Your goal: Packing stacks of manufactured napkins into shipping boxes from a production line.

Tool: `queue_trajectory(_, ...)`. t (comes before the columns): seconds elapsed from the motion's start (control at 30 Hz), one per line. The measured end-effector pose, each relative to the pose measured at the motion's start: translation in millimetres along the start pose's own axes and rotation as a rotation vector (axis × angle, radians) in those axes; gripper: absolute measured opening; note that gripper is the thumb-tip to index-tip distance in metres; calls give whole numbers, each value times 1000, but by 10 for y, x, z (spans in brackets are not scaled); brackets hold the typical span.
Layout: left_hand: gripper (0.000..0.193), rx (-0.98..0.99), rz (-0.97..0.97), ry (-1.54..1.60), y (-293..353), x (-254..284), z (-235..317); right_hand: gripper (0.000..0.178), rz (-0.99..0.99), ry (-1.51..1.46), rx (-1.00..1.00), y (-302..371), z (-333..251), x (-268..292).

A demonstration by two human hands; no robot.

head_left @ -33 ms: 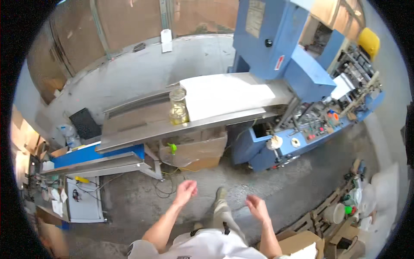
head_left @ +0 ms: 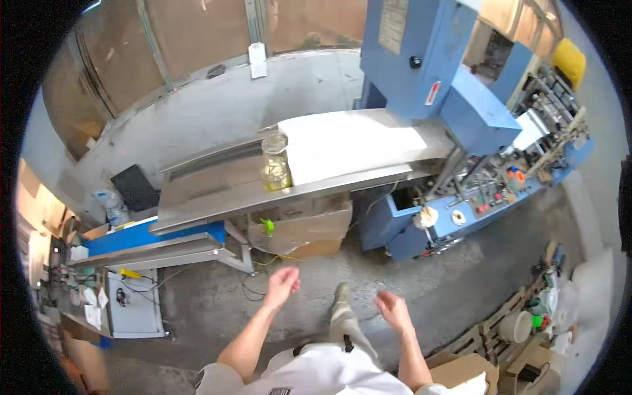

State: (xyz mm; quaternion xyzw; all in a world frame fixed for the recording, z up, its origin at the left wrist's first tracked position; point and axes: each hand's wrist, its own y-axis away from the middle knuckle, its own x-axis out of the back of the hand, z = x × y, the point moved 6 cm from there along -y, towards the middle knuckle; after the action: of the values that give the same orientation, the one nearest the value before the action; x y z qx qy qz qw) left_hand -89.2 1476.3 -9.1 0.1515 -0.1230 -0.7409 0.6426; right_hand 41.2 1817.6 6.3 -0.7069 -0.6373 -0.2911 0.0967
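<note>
The person's left hand point(head_left: 283, 287) and right hand point(head_left: 393, 311) are well apart, both loosely half-curled and seemingly empty. A brown, plastic-covered cardboard carton point(head_left: 322, 227) sits beyond the left hand, beneath the long grey metal table point(head_left: 217, 187). Working well here probably means minding the thin yellow cable point(head_left: 284, 257) underfoot and not knocking the two clear cylindrical containers point(head_left: 276, 176) near the table's edge.

Smooth metal table point(head_left: 220, 181), reflective sheen
</note>
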Motion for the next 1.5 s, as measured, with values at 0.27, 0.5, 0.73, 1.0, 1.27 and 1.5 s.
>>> queue_trajectory(0.27,46,-338,390,-151,-1370,608,1619,31,-100,-91,407,-1882,-1307,-53)
queue_trajectory(0.5,77,-334,412,-424,-2400,473,2200,29,-56,-145,537,-2400,-2226,-50)
queue_trajectory(0.73,71,-175,349,-461,-3179,1053,1970,36,228,8,694,-2578,-3315,-441)
queue_trajectory(1.0,50,-241,191,131,-3562,1176,2491,44,298,186,668,-3006,-3681,-914)
queue_trajectory(1.27,54,-345,84,-544,-2801,649,2804,33,179,162,771,-2796,-3692,-893)
queue_trajectory(1.5,62,-209,-186,-988,-2934,-145,3071,32,-224,16,940,-2780,-3908,-1253)
